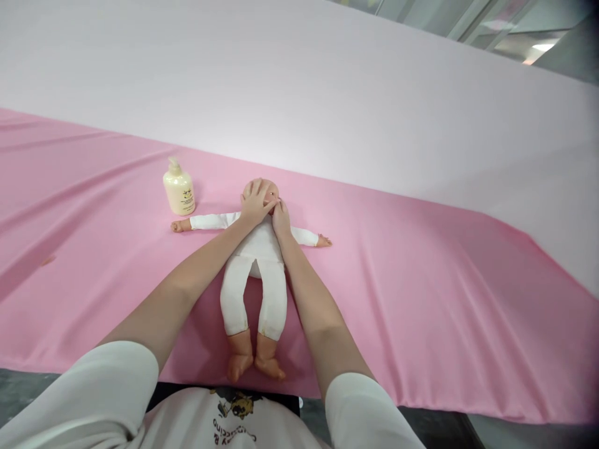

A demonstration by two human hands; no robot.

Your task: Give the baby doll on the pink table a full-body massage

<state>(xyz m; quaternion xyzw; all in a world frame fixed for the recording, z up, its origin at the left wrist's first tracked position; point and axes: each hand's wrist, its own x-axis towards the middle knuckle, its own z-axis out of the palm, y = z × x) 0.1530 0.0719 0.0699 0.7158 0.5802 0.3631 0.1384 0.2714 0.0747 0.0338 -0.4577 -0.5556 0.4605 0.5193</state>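
Note:
A baby doll (259,243) in a white cloth body lies on its back, head away from me and feet toward me, arms spread wide. Over its head and face rests my left hand (254,202), fingers stretched out and apart, with the thumb reaching across toward the mouth. At the right side of the doll's chin and cheek is my right hand (281,218), its fingers bent and close together beside the left thumb. What those fingers hold, if anything, is hidden. My hands cover much of the doll's face.
A cream pump bottle (180,190) stands upright at the left, just beyond the doll's outstretched arm. Pink cloth (397,299) with folds covers the near part of the table; a white surface (281,87) lies beyond it. The cloth's near edge runs in front of my body.

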